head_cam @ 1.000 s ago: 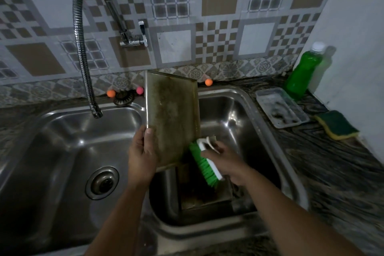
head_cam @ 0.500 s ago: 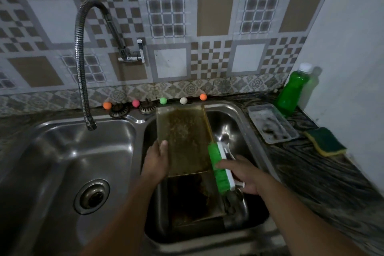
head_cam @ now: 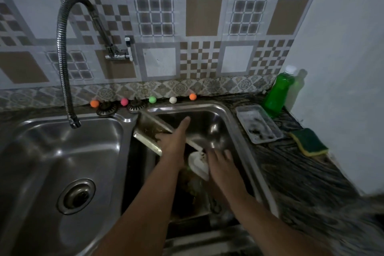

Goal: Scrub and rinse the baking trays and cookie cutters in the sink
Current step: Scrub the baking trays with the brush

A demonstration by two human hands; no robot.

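Note:
A grimy metal baking tray (head_cam: 146, 131) lies tilted across the back left of the right sink basin (head_cam: 218, 127). My left hand (head_cam: 173, 141) rests on it with straight fingers, the index finger reaching toward the back wall. Just right of it, my right hand (head_cam: 221, 163) holds the scrub brush (head_cam: 197, 165), white back up and bristles down, low in the basin. The grip is blurred. More dark, dirty trays (head_cam: 191, 195) lie at the bottom under both forearms. No cookie cutter can be made out.
The left basin (head_cam: 52, 162) holds only its drain. A flexible faucet (head_cam: 62, 58) hangs over it. On the right counter stand a small soiled tray (head_cam: 258, 123), a green soap bottle (head_cam: 276, 93) and a sponge (head_cam: 309, 141). Small coloured balls (head_cam: 152, 99) line the back ledge.
The tray went from upright in my left hand to lying tilted in the right basin. My left hand now lies flat on it. The brush dropped lower and turned bristles down.

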